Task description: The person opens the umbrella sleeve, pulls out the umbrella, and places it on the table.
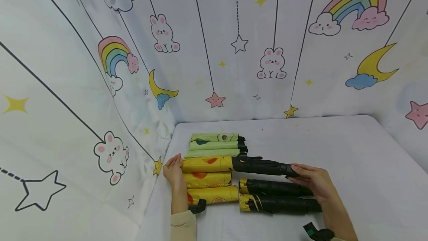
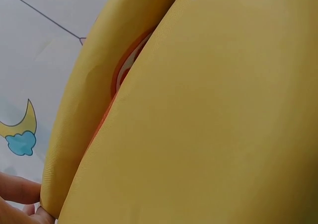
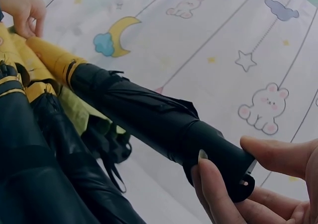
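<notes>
A folded black umbrella (image 1: 257, 165) lies level across the middle of the head view, its left part inside a yellow sleeve (image 1: 205, 164) with orange prints. My left hand (image 1: 174, 172) pinches the sleeve's far left end; in the left wrist view its fingertips (image 2: 22, 190) meet the yellow fabric. With thumb and fingers, my right hand (image 1: 315, 182) grips the umbrella's black handle (image 3: 221, 157) at the opposite end. Nearer to me lie two yellow sleeves (image 1: 214, 195), and to their right two black folded umbrellas (image 1: 284, 203) with yellow bands at their left ends.
Behind the held umbrella, several light green covered umbrellas (image 1: 214, 145) lie in a stack of rows, black ends to the right. All rest on a white-covered table (image 1: 351, 148). A white cloth wall (image 1: 234, 77) with cartoon prints rises behind and at the left.
</notes>
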Motion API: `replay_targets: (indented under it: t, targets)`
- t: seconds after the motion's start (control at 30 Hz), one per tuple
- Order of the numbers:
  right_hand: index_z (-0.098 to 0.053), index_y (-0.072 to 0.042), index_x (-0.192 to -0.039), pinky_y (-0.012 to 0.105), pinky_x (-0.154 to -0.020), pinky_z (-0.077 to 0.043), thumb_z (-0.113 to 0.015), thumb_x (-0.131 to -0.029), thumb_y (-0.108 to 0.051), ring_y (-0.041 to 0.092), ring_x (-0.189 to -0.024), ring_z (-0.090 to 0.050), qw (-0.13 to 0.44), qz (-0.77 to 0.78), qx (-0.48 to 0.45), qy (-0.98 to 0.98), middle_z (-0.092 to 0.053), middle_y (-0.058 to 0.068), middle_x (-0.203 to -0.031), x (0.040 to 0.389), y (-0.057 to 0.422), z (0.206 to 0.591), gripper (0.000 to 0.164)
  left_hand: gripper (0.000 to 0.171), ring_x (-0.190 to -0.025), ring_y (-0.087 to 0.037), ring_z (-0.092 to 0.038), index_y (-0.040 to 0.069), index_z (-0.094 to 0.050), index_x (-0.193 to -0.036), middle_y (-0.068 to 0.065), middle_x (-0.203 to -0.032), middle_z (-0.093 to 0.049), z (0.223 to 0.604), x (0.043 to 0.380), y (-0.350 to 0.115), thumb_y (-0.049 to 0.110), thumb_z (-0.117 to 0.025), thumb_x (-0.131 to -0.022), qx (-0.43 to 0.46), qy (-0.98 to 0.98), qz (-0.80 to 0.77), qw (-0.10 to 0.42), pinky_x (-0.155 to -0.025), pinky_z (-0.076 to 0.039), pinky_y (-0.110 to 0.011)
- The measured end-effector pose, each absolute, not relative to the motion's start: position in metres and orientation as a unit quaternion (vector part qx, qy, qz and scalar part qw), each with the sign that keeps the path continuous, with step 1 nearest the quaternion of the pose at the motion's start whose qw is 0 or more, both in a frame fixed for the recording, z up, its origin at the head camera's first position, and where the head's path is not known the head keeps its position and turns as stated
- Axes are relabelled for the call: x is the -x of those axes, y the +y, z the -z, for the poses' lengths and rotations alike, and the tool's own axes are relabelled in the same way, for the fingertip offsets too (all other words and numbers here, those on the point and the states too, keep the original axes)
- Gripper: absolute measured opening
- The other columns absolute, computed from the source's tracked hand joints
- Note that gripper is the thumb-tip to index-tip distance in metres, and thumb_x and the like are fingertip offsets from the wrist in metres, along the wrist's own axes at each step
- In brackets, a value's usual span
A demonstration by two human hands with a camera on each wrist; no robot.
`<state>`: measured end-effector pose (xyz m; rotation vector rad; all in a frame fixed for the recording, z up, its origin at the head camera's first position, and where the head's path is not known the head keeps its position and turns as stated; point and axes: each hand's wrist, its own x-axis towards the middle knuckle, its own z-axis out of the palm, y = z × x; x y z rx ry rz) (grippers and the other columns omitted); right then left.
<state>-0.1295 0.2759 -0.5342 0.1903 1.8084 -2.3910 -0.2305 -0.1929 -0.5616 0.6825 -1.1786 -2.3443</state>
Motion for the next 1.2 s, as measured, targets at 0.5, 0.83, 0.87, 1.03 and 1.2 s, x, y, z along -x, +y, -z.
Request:
replay_targets:
  t: [0.5,0.83,0.87,1.03,1.2]
  targets:
    - [-0.08,-0.003,-0.114,0.047,-0.089,-0.061,-0.069,-0.1,-0.003,0.022,-0.093,-0.078,0.071,0.801,-0.066,0.59,-0.078,0.001,-0.107,0.127,0.288,0.536,0.018,0.049,-0.138,-0.042,-0.053,-0.011,-0.036,-0.139,-0.029,-0.138,-0.046,0.562,0.23,-0.193,-0.024,-0.052,-0.095,-0.257,-0.424,0.84,0.219,-0.112,-0.047,-0.036]
    - [-0.08,-0.003,-0.115,0.045,-0.086,-0.061,-0.066,-0.102,-0.002,0.023,-0.094,-0.078,0.075,0.804,-0.062,0.587,-0.078,0.001,-0.107,0.125,0.301,0.54,0.019,0.05,-0.138,-0.041,-0.054,-0.012,-0.036,-0.14,-0.029,-0.139,-0.046,0.562,0.23,-0.193,-0.024,-0.052,-0.095,-0.258,-0.422,0.84,0.224,-0.111,-0.047,-0.035]
    - [-0.08,-0.004,-0.115,0.045,-0.087,-0.061,-0.066,-0.102,-0.002,0.023,-0.094,-0.078,0.076,0.802,-0.063,0.589,-0.078,0.001,-0.107,0.125,0.302,0.54,0.019,0.05,-0.138,-0.041,-0.053,-0.012,-0.036,-0.141,-0.029,-0.139,-0.045,0.562,0.229,-0.193,-0.024,-0.052,-0.095,-0.257,-0.422,0.84,0.224,-0.112,-0.047,-0.035]
    - [-0.081,-0.006,-0.114,0.044,-0.088,-0.061,-0.067,-0.101,-0.003,0.023,-0.094,-0.078,0.081,0.796,-0.062,0.597,-0.078,0.0,-0.108,0.125,0.307,0.543,0.019,0.051,-0.139,-0.042,-0.052,-0.012,-0.035,-0.142,-0.03,-0.14,-0.045,0.561,0.229,-0.193,-0.024,-0.052,-0.095,-0.257,-0.427,0.838,0.222,-0.113,-0.046,-0.036]
    - [-0.081,-0.006,-0.112,0.045,-0.088,-0.061,-0.067,-0.101,-0.004,0.022,-0.093,-0.078,0.08,0.789,-0.065,0.606,-0.078,0.0,-0.108,0.125,0.311,0.545,0.018,0.049,-0.137,-0.04,-0.055,-0.011,-0.038,-0.14,-0.029,-0.138,-0.048,0.561,0.23,-0.193,-0.023,-0.053,-0.094,-0.263,-0.44,0.83,0.221,-0.111,-0.048,-0.036]
